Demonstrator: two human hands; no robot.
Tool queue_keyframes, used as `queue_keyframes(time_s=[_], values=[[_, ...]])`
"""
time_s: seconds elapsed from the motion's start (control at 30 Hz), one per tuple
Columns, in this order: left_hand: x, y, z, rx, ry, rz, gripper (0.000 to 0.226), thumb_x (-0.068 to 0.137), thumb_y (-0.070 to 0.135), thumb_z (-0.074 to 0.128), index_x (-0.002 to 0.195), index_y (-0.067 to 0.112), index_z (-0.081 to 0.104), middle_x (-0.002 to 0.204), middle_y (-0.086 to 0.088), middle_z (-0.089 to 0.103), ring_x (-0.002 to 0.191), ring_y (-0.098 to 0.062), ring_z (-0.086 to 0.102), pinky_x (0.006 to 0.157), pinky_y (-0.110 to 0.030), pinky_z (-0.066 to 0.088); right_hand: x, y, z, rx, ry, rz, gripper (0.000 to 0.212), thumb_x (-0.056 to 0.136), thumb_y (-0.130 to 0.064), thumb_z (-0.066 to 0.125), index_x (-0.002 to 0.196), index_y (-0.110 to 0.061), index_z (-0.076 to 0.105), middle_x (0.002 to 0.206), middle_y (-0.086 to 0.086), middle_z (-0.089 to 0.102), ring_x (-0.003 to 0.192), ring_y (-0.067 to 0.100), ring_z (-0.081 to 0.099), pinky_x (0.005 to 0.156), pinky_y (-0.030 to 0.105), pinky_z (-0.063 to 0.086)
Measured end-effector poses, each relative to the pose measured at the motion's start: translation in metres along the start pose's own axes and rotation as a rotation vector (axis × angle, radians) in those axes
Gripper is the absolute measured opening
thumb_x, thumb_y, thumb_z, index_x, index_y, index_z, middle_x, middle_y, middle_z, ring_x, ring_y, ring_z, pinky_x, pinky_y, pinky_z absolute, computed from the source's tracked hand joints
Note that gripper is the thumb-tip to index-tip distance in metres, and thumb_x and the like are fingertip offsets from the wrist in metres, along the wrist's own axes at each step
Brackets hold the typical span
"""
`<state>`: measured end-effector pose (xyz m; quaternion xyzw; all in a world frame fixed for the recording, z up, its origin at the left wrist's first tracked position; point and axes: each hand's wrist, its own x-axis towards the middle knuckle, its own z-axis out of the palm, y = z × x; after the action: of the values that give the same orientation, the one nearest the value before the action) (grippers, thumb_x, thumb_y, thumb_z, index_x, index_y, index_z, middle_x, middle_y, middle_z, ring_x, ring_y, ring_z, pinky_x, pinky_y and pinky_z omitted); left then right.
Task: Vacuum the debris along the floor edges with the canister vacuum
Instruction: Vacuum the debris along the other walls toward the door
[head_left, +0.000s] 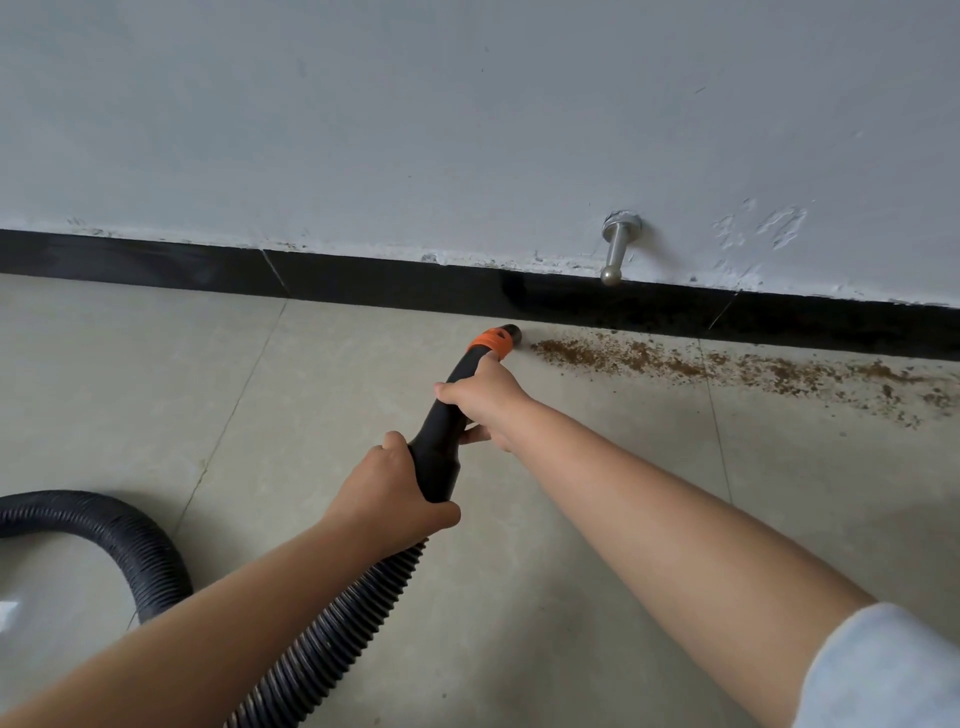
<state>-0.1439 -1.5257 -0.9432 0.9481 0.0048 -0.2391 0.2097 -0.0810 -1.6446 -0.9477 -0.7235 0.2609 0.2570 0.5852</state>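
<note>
Tiled floor (363, 364), nozzle (447, 415) wrapped by both hands' fingers (447, 392), debris (675, 364) beyond

The beige tiled floor (597, 467) lies open on both sides of the black rigid vacuum nozzle with its orange collar (491, 347), whose mouth sits just beside the glossy black baseboard (363, 283) — that strip and the pale grey wall (467, 104) above it close off all room ahead. A metal door stopper with a ball tip (615, 249) juts from the wall above the baseboard, right of the nozzle (over the near end of the debris). The scattered brown debris (675, 364) runs rightward along the baseboard. At lower left the black ribbed hose (130, 540) loops across the floor — a barrier there.
</note>
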Motion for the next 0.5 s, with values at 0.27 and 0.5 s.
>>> queue_keyframes(time_s=[0.27,0.5], values=[[-0.005,-0.006,0.003,0.061,-0.044,0.029,0.041,0.070,0.030,0.068,0.087,0.016,0.034,0.081,0.005,0.043,0.065,-0.007,0.045,0.050,-0.020,0.034,-0.005,0.011,0.000,-0.006,0.012,0.005,0.089,0.093,-0.020,0.056,0.149,-0.017,-0.013,0.143,0.011,0.035,0.120,0.032,0.048,0.085,0.044,0.055],[-0.015,-0.017,0.005,0.112,-0.066,0.064,0.041,0.070,0.030,0.068,0.082,0.018,0.031,0.081,0.007,0.043,0.064,-0.006,0.043,0.049,-0.019,0.031,-0.007,0.031,0.013,-0.033,0.081,0.018,0.094,0.090,-0.026,0.058,0.148,-0.016,-0.015,0.144,0.013,0.035,0.121,0.033,0.049,0.091,0.044,0.052]])
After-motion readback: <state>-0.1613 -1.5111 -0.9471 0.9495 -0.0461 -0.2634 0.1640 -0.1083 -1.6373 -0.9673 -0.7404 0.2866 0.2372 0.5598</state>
